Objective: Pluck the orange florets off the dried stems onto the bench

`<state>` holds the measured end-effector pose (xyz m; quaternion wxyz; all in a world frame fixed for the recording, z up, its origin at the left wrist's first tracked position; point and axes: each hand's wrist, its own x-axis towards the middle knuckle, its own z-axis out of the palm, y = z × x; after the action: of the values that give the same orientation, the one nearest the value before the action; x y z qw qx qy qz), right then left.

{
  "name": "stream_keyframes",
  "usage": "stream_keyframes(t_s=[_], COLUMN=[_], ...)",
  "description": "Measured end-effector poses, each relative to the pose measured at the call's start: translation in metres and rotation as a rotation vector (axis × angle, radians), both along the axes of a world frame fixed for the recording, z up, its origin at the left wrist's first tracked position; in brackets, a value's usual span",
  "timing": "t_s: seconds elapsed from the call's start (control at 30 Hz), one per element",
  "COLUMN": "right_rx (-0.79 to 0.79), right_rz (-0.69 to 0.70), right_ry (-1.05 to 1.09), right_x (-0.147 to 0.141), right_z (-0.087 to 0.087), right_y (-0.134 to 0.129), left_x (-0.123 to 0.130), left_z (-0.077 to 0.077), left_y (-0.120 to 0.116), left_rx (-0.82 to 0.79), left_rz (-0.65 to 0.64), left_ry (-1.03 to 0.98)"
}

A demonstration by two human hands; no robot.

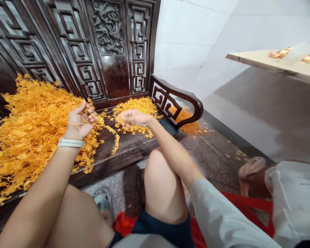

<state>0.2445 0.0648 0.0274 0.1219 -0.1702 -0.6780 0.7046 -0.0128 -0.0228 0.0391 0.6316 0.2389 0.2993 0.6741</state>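
My left hand (82,119), with a pale watch band at the wrist, is closed on a thin orange strand (115,141) of soft-looking plastic bits. One end of the strand loops around the thumb side, and the rest hangs to the right over the bench seat. Just left of this hand rises a large heap of tangled orange strands (38,127). My right hand (134,118) is over a smaller pile of loose orange pieces (142,105). Motion blurs its fingers; an orange smear shows at their tips, and their grip is unclear.
The dark carved wooden bench (119,77) has a curved armrest (193,100) on the right. More orange pieces (187,119) lie on the floor beyond it. A board (258,59) juts out at upper right. Another person's grey clothing (297,196) shows at lower right, near a red frame (248,203).
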Motion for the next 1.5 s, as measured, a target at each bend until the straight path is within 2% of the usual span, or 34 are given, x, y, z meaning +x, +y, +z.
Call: stream_keyframes(t_s=[0.07,0.1,0.17,0.2,0.3,0.53,0.63,0.73,0.83,1.0,1.1,1.23,1.3,1.37,1.5], right_rx=[-0.218,-0.32,-0.436,-0.433,-0.283,0.189,0.279,0.282,0.254,0.353,0.392,0.401,0.366,0.312,0.229], right_rz=[-0.444,-0.565,-0.631,-0.627,-0.572,-0.437,-0.46,-0.509,-0.483,-0.37,-0.326,-0.237,-0.117,0.031,0.297], right_ry=[0.23,0.296,0.309,0.283,0.183,0.103,0.135,0.184,0.21,0.154,0.171,0.2,0.149,0.057,-0.096], right_x=[-0.008,-0.011,-0.017,-0.019,-0.027,-0.044,-0.046,-0.046,-0.045,-0.041,-0.041,-0.034,-0.023,-0.01,0.011], right_z=[-0.005,-0.006,-0.006,-0.006,-0.003,-0.004,-0.007,-0.007,-0.008,-0.009,-0.001,0.022,0.035,0.048,0.061], right_y=[0.006,0.007,0.006,0.004,-0.008,-0.02,-0.017,-0.016,-0.015,-0.014,-0.017,-0.03,-0.04,-0.051,-0.058], left_x=[-0.001,0.0,0.002,0.004,0.011,0.029,0.032,0.036,0.039,0.04,0.042,0.048,0.039,0.019,-0.031], left_z=[-0.001,-0.001,-0.001,-0.001,-0.004,-0.006,-0.005,-0.009,-0.016,-0.024,-0.021,-0.019,-0.022,-0.028,-0.039], left_y=[0.0,0.0,0.0,0.001,0.002,0.003,0.004,0.005,0.005,0.01,0.014,0.022,0.029,0.035,0.038], left_rx=[-0.015,-0.026,-0.049,-0.052,-0.035,0.041,0.087,0.097,0.108,0.205,0.212,0.205,0.15,0.047,-0.048], left_rz=[-0.003,-0.005,-0.01,0.0,0.059,0.148,0.177,0.128,0.074,0.206,0.269,0.318,0.377,0.421,0.37], left_ry=[0.01,0.009,0.003,-0.004,0.012,0.26,0.309,0.363,0.497,0.799,0.83,0.81,0.795,0.758,0.645])
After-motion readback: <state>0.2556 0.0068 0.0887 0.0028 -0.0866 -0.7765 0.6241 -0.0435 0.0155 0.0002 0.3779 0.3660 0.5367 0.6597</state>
